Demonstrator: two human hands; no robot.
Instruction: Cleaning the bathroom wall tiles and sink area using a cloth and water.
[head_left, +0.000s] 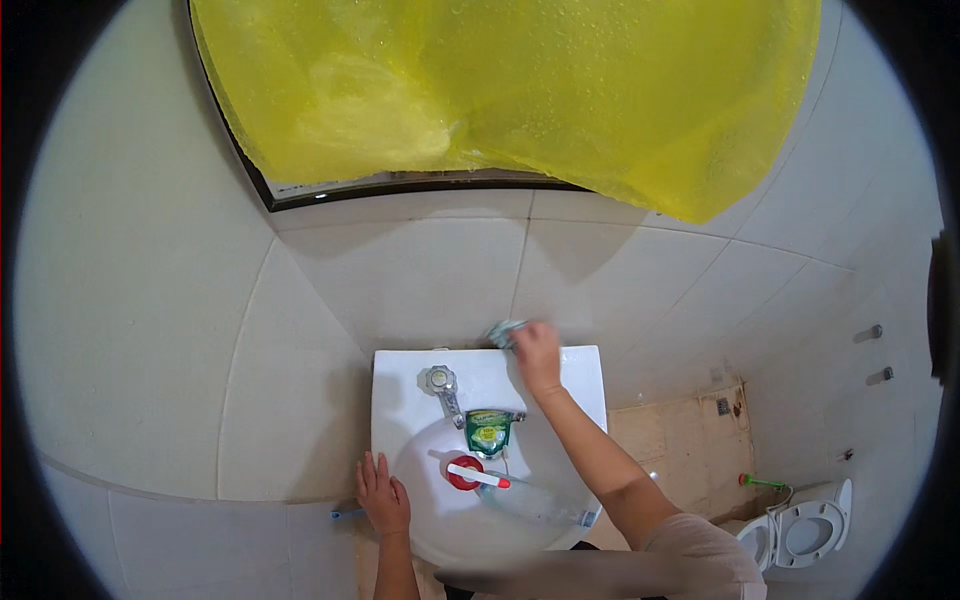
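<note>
My right hand (538, 357) presses a crumpled, pale green and white cloth or pad (504, 333) against the wall tiles, just above the back edge of the white washbasin (577, 375). My left hand (384, 495) rests flat on the basin's left rim, fingers apart, with nothing in it. Left of centre on the basin stands a chrome tap (444, 386). Beside its spout lies a green dish-soap pouch (487, 433). Within the bowl are a red container (463, 472) with a white, red-tipped piece across it, and a clear plastic bottle (532, 502) lying on its side.
Yellow translucent plastic sheeting (525, 97) covers most of a dark-framed mirror (300, 196) above. At the lower right are a toilet (810, 529), a green brush (763, 481) and a floor drain (722, 406). Metal wall fittings (874, 332) project at the right. A blue-handled item (346, 514) is left of the basin.
</note>
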